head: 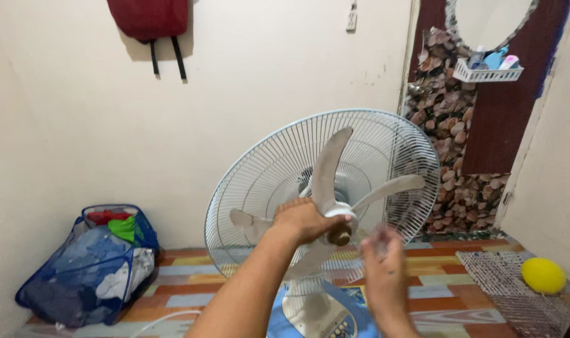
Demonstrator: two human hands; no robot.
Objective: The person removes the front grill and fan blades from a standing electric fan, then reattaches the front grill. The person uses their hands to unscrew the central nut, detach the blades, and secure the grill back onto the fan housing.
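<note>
Beside the fan, a blue hamper holds seemingly crumpled clothes.

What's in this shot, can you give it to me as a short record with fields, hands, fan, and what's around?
Left hand: gripping the hub of the fan blades, fingers wrapped around it
Right hand: blurred, free of the fan, just below and right of the hub; cannot tell if it holds anything
Fan: front guard off, rear grille in place, blades exposed
Fan base: on the striped floor
Left of fan: blue mesh laundry basket full of clothes
Right: yellow ball on a mat
Wall: red bag hanging
</note>
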